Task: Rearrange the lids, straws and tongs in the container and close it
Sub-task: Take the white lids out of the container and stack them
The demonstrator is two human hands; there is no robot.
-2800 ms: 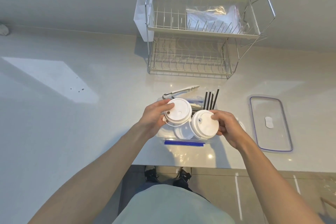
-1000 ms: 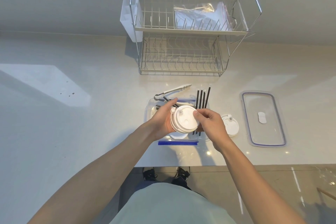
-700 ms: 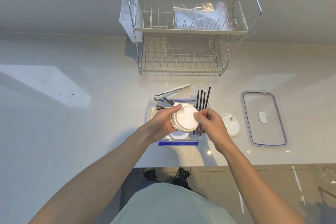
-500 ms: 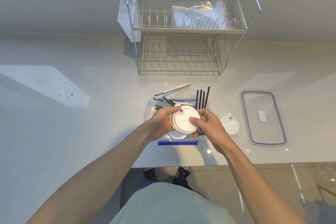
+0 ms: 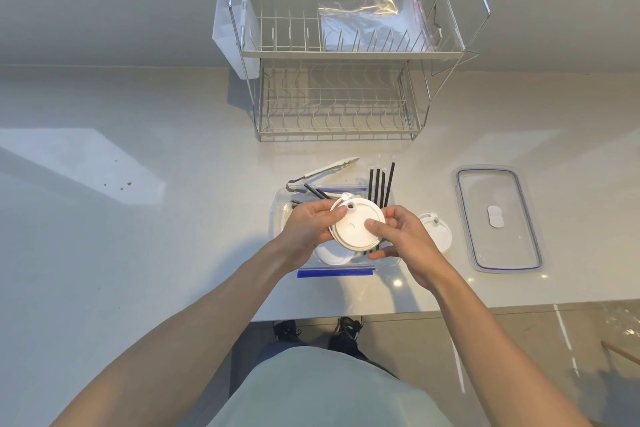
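Observation:
I hold a stack of white cup lids (image 5: 355, 226) above the clear plastic container (image 5: 277, 208). My left hand (image 5: 308, 227) grips the stack's left edge, and my right hand (image 5: 403, 239) pinches its right side with the thumb on top. Another white lid (image 5: 334, 255) lies inside the container below the stack. Black straws (image 5: 381, 184) stick out over the container's far rim. Metal tongs (image 5: 322, 173) lie across its far left corner. One lid (image 5: 436, 230) rests on the counter just right of the container. The container's clear cover (image 5: 498, 218) lies flat further right.
A two-tier wire dish rack (image 5: 343, 55) stands at the back with a plastic bag (image 5: 370, 24) on its top shelf. The counter's front edge (image 5: 519, 303) runs close behind my hands. A blue strip (image 5: 336, 273) marks the container's near side.
The two lids I held apart have been brought together into one stack held in both hands. One lid now lies on the counter to the right of the container.

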